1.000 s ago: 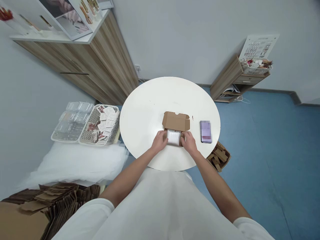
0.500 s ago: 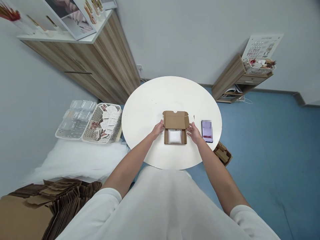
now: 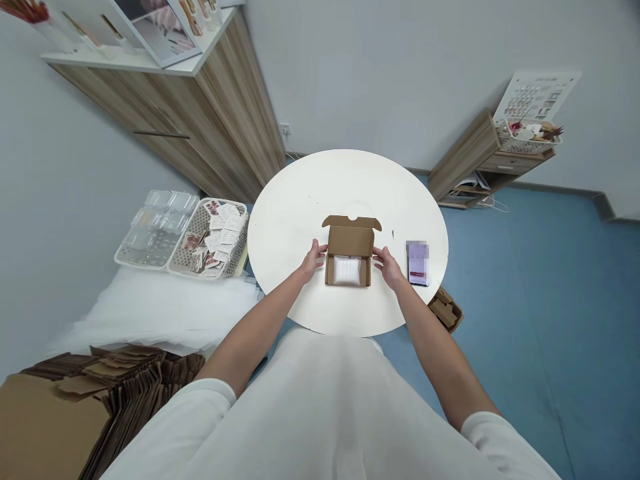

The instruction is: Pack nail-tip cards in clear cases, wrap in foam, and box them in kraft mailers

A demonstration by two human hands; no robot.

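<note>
A small brown cardboard box (image 3: 350, 241) stands on the round white table (image 3: 300, 193), its lid raised and the lid's side flaps spread out. Inside it lies a white padded packet (image 3: 347, 271). My left hand (image 3: 313, 260) is at the box's left side, fingers stretched toward the lid's lower edge. At the right side is my right hand (image 3: 389, 267), fingers apart, close to the box wall. Whether the fingertips touch the cardboard I cannot tell. A phone (image 3: 418, 264) with a lit screen lies to the right of my right hand.
Left of the table are a white basket of cards (image 3: 173, 263), a clear plastic tray (image 3: 145, 253), white foam sheets (image 3: 165, 307) and stacked flat cardboard (image 3: 55, 420). A carton of cardboard pieces (image 3: 447, 310) is on the floor at the right.
The lid's side flaps have swung outward and now spread wide. My hands stay on both sides of the box, and the view has shifted slightly.
</note>
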